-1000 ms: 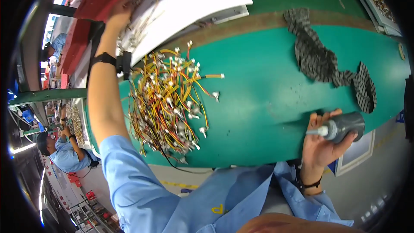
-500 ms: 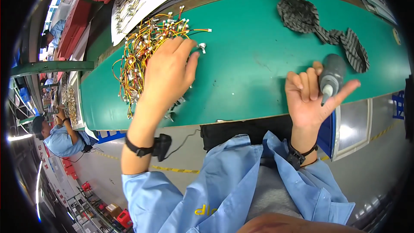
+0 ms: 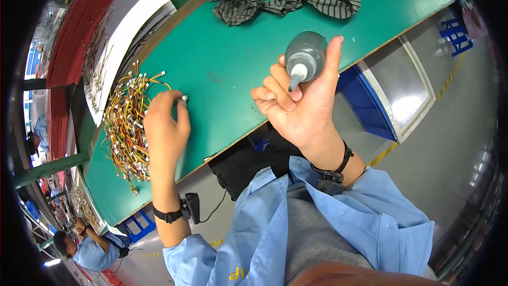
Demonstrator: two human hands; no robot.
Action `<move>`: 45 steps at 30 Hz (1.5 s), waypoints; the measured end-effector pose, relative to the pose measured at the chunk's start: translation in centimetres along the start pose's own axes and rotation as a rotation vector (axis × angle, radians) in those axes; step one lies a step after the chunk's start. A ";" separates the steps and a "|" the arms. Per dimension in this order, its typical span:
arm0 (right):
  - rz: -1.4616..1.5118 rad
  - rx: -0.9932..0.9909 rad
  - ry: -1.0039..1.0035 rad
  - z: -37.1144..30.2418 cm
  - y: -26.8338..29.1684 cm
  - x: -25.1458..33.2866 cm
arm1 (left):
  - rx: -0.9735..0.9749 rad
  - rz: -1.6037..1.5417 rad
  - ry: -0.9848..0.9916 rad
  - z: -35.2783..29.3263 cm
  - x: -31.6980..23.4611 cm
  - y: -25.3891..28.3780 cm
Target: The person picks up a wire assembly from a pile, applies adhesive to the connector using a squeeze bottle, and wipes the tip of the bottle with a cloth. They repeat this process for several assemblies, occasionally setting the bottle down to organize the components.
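Beside the wires on the counter, the left hand is probably picking a connector (can't tell if it's gripped), the right hand clutches the bottle, and next likely needs a neat pinch.

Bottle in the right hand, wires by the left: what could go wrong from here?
The nozzle of the bottle points across the right hand, so a squeeze might drip onto the skin. The wires lie tangled beside the left hand, so lifting one could drag others along.
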State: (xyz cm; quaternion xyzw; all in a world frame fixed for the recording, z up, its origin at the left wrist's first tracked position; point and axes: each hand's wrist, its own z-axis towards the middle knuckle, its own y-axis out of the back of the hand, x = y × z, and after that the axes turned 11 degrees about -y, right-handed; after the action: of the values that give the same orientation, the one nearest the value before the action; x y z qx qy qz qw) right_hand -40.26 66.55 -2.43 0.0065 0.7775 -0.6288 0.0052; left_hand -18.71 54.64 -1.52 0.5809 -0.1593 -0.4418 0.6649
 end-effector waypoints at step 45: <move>-0.193 -0.079 0.800 -4.9 2.8 11.1 | -0.173 -0.111 -0.744 21.4 -14.5 -13.9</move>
State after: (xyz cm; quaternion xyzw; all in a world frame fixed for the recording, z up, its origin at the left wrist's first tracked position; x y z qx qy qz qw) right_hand -51.27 71.97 -4.28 0.1774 0.7388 -0.5441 -0.3559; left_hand -47.89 53.27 -3.97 0.3303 -0.3203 -0.6695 0.5831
